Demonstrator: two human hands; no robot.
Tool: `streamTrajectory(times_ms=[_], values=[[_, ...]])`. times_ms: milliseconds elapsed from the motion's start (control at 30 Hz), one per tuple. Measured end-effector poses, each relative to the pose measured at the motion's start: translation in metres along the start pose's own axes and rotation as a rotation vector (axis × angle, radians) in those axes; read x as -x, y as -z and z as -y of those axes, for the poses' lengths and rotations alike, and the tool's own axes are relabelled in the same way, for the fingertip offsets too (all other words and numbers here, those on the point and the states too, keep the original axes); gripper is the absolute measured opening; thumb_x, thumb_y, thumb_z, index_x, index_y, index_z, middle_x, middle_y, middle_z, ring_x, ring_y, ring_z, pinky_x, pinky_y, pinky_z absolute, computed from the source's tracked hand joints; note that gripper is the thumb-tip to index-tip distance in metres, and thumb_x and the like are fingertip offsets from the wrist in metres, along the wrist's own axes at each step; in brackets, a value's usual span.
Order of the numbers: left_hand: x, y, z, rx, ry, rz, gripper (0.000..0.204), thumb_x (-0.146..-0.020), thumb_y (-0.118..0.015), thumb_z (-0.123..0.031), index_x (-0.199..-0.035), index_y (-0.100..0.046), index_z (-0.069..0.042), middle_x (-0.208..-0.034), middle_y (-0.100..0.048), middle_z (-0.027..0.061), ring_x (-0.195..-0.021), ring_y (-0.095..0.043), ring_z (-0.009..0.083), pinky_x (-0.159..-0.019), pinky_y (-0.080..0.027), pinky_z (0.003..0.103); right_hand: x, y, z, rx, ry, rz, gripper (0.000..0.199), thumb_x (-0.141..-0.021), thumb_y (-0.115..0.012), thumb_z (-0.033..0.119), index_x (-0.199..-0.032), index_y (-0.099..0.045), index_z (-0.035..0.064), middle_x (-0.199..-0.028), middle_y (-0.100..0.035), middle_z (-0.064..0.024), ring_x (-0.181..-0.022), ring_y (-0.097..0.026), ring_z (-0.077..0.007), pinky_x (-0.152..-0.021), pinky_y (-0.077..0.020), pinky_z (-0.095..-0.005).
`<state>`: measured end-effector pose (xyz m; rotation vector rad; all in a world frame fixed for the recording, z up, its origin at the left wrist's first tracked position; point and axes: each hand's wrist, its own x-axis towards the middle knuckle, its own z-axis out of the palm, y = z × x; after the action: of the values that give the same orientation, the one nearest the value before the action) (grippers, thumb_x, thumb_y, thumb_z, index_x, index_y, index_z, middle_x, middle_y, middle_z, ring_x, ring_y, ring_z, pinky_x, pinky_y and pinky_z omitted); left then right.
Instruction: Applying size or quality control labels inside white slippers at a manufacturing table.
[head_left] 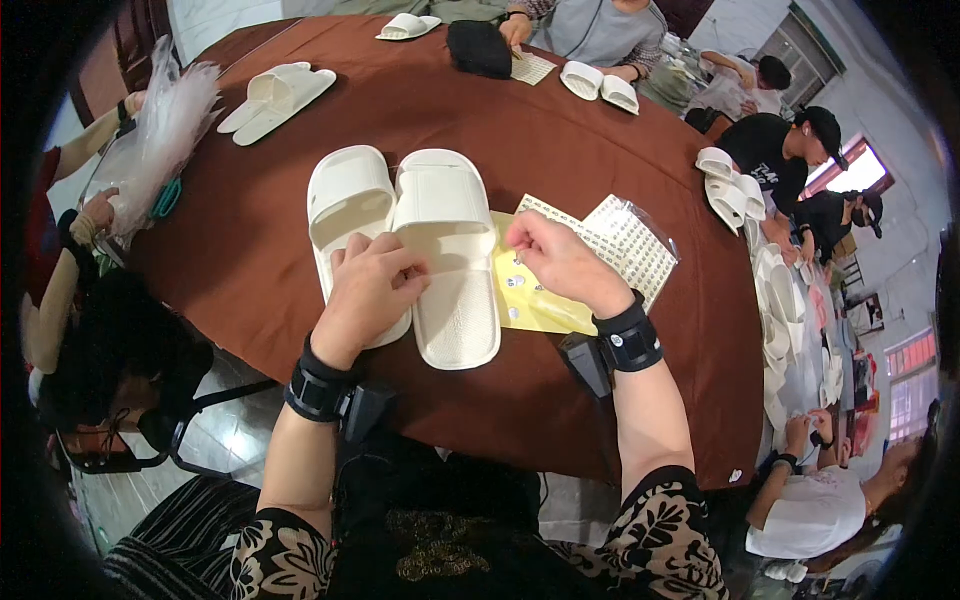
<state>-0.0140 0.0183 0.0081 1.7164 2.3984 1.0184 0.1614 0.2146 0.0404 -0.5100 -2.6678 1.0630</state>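
Head view, the only one we have: white slipper pair is in front of us on the bench [255,235], which has a brown cloth. Left slipper [350,188] and right slipper [456,310] lie close side by side, soles down, straps at the far end.

Our left hand [372,288] is over the left slipper's footbed, fingertips reaching the inner edge of the right one. Fingers curled, thumb near index; we can't tell if they grip anything or press on the slipper.

Our right hand [568,258] is above the yellow sheet [540,318], just right of the right slipper. Thumb and index bent together; can't tell if there's something between them. Yellow sheet carries a few round white stickers [515,283]. White label sheets [652,258] with rows of small marks lie beyond and right of it, clear plastic at one corner. Black strap on each wrist.

Further out on the bench: slipper pair [277,101] far left, another [408,27] at the far edge, a third [600,88] by a co-worker in a grey vest [597,35], black bundle [479,50] beside that person. At left, a co-worker's hands are at clear plastic bags [165,135]. More white slippers [730,190] at the right edge.
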Motion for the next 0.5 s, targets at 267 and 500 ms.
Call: streamTrajectory(times_ms=[267,500], values=[[0.0,0.002,-0.004,-0.006,0.02,0.029,0.013,-0.077,-0.071,-0.02,-0.089,-0.072,-0.016,-0.091,-0.062,0.0007,-0.097,-0.051,0.0273,-0.09,-0.035,0.042,-0.003,-0.022,-0.023,0.178,0.064,-0.02,0.009,-0.091,-0.053,0.006,-0.098,-0.052,0.0013,-0.09,-0.061,-0.0175,-0.088,-0.06,-0.0359,-0.076,-0.0476,-0.0403],[0.0,0.002,-0.001,-0.008,0.006,0.015,0.012,-0.077,-0.071,-0.02,-0.089,-0.072,-0.015,-0.09,-0.062,0.0008,-0.096,-0.051,0.0262,-0.091,-0.034,0.04,-0.003,-0.025,-0.021,0.393,0.158,-0.099,0.008,-0.087,-0.055,0.006,-0.094,-0.053,0.0018,-0.089,-0.06,-0.0182,-0.092,-0.057,-0.0368,-0.079,-0.0464,-0.042]])
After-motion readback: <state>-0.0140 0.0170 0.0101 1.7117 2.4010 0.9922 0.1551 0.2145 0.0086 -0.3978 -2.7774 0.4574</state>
